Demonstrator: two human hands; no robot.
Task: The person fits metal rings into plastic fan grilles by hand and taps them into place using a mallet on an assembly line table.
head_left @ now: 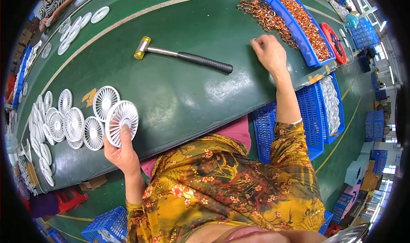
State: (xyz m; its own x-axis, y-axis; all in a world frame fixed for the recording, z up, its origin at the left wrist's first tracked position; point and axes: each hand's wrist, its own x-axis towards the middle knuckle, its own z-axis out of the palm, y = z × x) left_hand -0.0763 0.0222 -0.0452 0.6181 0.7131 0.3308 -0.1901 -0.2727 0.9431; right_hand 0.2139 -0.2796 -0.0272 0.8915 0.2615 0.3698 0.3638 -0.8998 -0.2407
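Note:
My left hand (121, 155) grips a white slotted plastic disc (114, 131), thumb over its face, held up in front of more such discs. Beside it lie a similar disc (106, 102) and a heap of them (73, 124) at the table's left. Toward the right, my right hand (270, 54) is above the green tabletop with its fingers curled together; whatever is between them is hidden. Close to that hand is a loose pile of copper-coloured rings (265, 15). A mallet (200, 61) with yellow faces and a black handle lies between my hands.
A blue tray (299, 32) of copper-coloured rings stands at the right, beside a red dish (334, 42) with a dark tool. Blue crates (308, 115) stand below the table's right edge. Across the far left, another person (57, 4) sits by more white discs (74, 29).

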